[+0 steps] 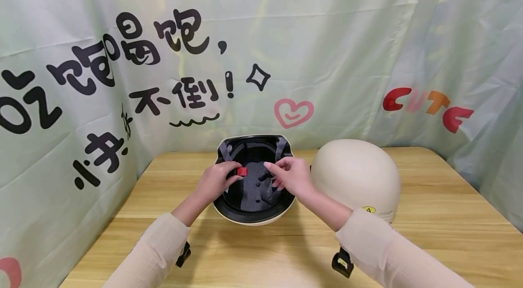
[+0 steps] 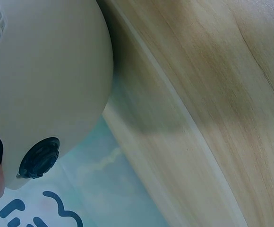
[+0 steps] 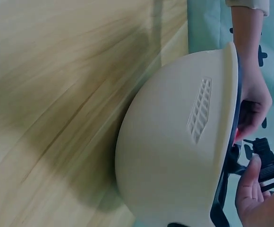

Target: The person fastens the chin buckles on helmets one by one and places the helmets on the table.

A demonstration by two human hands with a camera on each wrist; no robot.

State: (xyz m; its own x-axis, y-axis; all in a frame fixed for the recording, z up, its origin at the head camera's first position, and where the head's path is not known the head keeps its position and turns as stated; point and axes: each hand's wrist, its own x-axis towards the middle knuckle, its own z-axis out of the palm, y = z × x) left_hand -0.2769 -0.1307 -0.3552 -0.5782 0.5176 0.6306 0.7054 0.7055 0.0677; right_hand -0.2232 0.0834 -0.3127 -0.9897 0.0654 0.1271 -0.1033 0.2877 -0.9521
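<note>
A cream helmet (image 1: 261, 220) lies upside down on the table, its black mesh lining (image 1: 251, 188) facing up. My left hand (image 1: 215, 182) reaches over its left side and holds a chin-strap buckle end with a red tab (image 1: 242, 171). Over the right side, my right hand (image 1: 295, 176) pinches the other buckle end (image 3: 268, 163), a black plastic clip, between thumb and fingers. The two ends are apart. Grey straps (image 1: 280, 148) run down from the helmet's far rim. The left wrist view catches mostly the shell (image 2: 52, 80) and a round black fitting (image 2: 40, 158).
A second cream helmet (image 1: 355, 174) sits dome up on the wooden table (image 1: 253, 256), just right of the first. A printed cloth (image 1: 343, 61) hangs behind the table. Black wrist devices (image 1: 342, 262) show below both sleeves.
</note>
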